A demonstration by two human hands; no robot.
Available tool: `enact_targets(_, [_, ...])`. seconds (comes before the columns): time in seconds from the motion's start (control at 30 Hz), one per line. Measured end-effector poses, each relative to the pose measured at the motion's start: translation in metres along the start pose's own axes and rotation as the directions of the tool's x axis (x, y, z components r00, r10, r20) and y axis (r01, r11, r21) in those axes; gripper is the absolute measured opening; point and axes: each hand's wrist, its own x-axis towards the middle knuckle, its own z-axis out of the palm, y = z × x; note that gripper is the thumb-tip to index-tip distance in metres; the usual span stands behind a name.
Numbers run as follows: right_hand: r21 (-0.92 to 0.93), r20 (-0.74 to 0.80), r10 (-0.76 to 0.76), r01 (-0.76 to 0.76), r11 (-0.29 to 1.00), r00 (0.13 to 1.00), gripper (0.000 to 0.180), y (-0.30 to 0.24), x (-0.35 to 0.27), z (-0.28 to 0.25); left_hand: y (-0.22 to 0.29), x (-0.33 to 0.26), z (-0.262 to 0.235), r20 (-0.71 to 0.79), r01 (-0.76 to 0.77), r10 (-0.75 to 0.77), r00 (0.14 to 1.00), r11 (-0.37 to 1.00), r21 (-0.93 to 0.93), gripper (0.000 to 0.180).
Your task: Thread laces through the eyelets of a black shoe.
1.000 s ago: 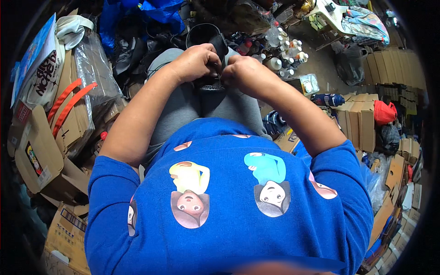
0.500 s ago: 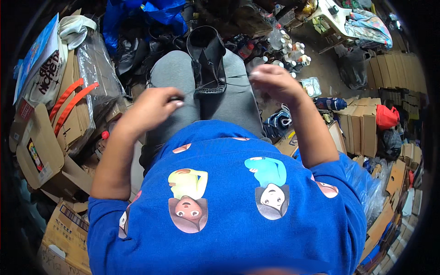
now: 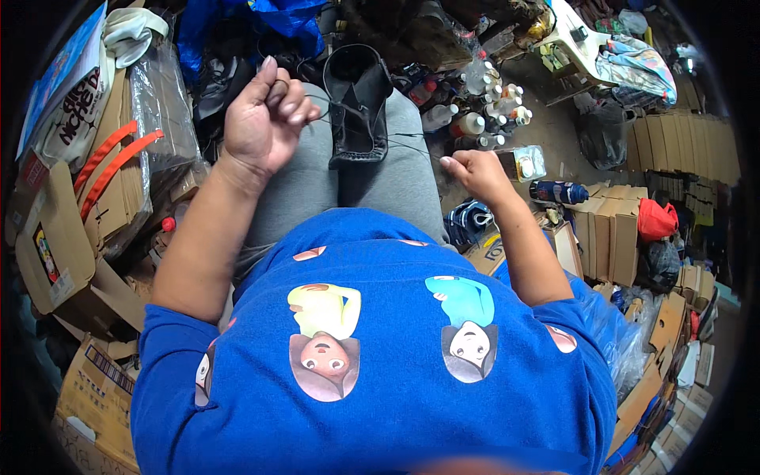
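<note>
A black leather shoe upper (image 3: 376, 111) rests across my knees, its round opening away from me. Black thread (image 3: 412, 147) stretches from its near right side to my right hand (image 3: 481, 174), which pinches it between thumb and fingers beside my right knee. My left hand (image 3: 265, 119) is raised above my left knee, palm turned up and fingers curled. A thin dark strand shows between its fingertips and the upper's left side. Whether a small tool also sits in that hand cannot be made out.
Dark shoes (image 3: 222, 87) and a blue bag (image 3: 293, 20) lie beyond my left knee. Several bottles (image 3: 471, 124) stand on the floor at the far right, near a plastic chair (image 3: 574, 36). Cardboard boxes (image 3: 617, 226) crowd both sides.
My left hand has risen up and away from me, turning its palm upward. My right hand has moved slightly nearer to me. The shoe upper stays on my knees.
</note>
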Motion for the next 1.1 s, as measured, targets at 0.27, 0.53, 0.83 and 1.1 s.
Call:
enact_targets(0.27, [-0.062,-0.208,-0.168,0.158,0.985,0.964,0.038,0.048,-0.007,0.037,0.028,-0.018,-0.041,-0.332,0.07,-0.034,0.943,0.993,0.097,0.044])
enact_targets(0.53, [0.989,0.131,0.363,-0.145,0.011,0.922,0.071,0.049,-0.019,0.026,0.05,0.009,-0.042,0.075,0.021,0.302,0.95,-0.304,0.953,0.035])
enact_targets(0.83, [0.802,-0.147,0.354,-0.098,0.589,0.924,0.049,0.05,-0.019,0.009,-0.047,0.065,0.012,0.153,-0.2,-0.208,0.966,-0.231,0.952,0.038])
enact_targets(1.1, [0.047,-0.02,-0.397,0.397,0.916,0.918,0.034,-0.086,0.032,-0.031,-0.06,0.066,-0.016,0.249,-0.227,-0.208,0.946,0.124,0.966,0.024])
